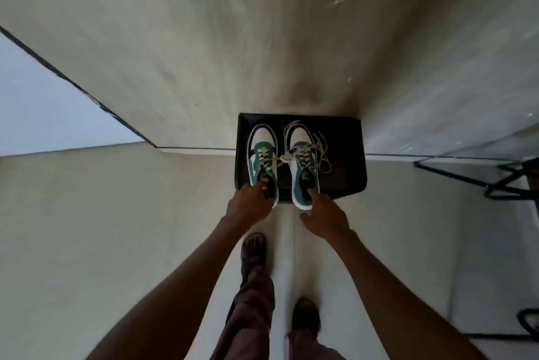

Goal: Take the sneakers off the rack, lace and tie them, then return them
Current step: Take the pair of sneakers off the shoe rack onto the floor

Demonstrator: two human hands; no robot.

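While both sneakers (281, 161) sit on the black tray (354, 161), our left hand (248, 205) curls on one heel and our right hand (326, 214) hooks the other; loose laces (320, 149) (apparently knotted across) could snag, tipping the pair

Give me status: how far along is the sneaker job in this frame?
Early or very late; one frame cannot settle which. Both sneakers sit on the black tray. The left hand grips the heel of the left sneaker; the right hand has fingers at the heel of the right sneaker. The laces trail loose over the right sneaker, so lacing and tying look undone.
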